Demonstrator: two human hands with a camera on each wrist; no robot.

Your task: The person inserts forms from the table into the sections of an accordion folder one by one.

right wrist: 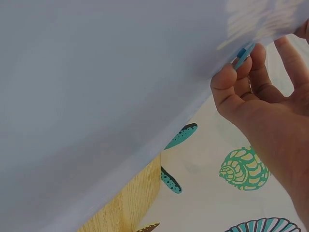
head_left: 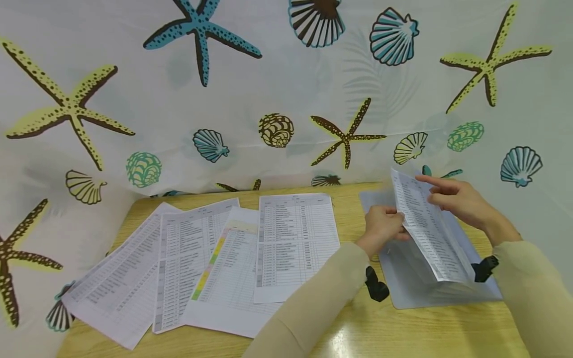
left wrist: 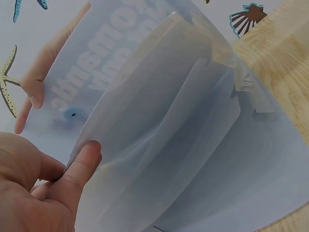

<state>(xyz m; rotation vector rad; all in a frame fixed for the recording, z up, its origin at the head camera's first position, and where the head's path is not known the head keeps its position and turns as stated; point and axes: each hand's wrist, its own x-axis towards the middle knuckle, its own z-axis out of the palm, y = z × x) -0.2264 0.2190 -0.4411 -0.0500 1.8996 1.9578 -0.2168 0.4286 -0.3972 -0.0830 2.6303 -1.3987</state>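
Observation:
In the head view, the left hand (head_left: 384,229) pinches the left edge of a printed sheet (head_left: 425,226), tilted up over a translucent bluish folder (head_left: 398,286). The left wrist view shows the left hand (left wrist: 48,186) with thumb and fingers at that edge, loose layers fanned inside the folder (left wrist: 285,169). Mirrored lettering marks the raised flap (left wrist: 87,72). The right hand (head_left: 467,201) is at the upper right of the sheet. In the right wrist view the right hand (right wrist: 265,96) pinches the flap (right wrist: 120,87) by a round blue button (right wrist: 244,55).
Several printed sheets (head_left: 295,243) lie overlapping on the wooden table (head_left: 358,328), left of the folder; one sheet (head_left: 228,278) has a coloured strip. Behind the table hangs a cloth (head_left: 277,89) with starfish and shells.

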